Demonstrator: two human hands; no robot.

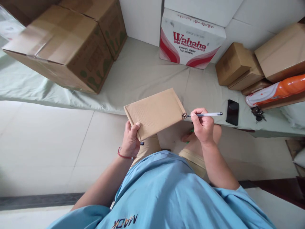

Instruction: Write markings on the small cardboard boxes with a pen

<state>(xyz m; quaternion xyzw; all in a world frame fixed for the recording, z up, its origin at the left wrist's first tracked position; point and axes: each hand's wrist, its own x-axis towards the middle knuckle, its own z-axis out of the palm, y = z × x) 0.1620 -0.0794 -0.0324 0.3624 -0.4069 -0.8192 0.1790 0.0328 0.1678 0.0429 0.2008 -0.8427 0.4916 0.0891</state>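
My left hand (132,136) grips a brown kraft envelope (154,111), apparently padded, at its lower left corner, thumb on top and fingers underneath. The envelope is tilted, its far side over the edge of the cloth-covered surface. Pinched in my right hand (202,122) is a clear pen (212,114) with a dark end pointing right. Its tip meets the envelope's right corner, where a small dark scribbled patch (184,115) shows. Part of my right fingers is hidden behind the hand.
Large cardboard boxes (59,41) stand at the left on the pale green cloth (143,70). A white and red water carton (190,41) is at the back. Smaller boxes (234,63), an orange-and-white bottle (278,90), a phone (232,112) and keys (258,113) lie right.
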